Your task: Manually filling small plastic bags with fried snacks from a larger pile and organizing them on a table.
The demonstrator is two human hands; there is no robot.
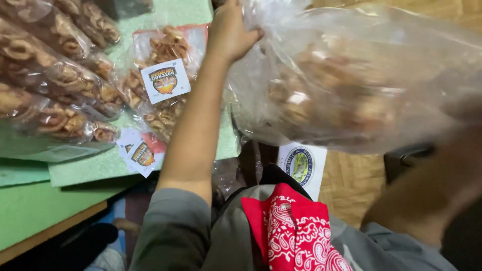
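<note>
My left hand (230,31) grips the upper edge of a large clear plastic bag (351,80) that holds a heap of brown fried ring snacks. My right hand (442,165) is blurred at the right, close to the camera, under or behind the bag's lower right; its fingers are hidden. The bag hangs above a wooden parquet floor (346,185).
A green table (30,206) at the left carries several sealed clear packs of the same snacks (50,75), one with a square label (164,80), plus loose labels (143,150). A red patterned bandana (296,231) lies on my lap. A white bag (301,165) sits below.
</note>
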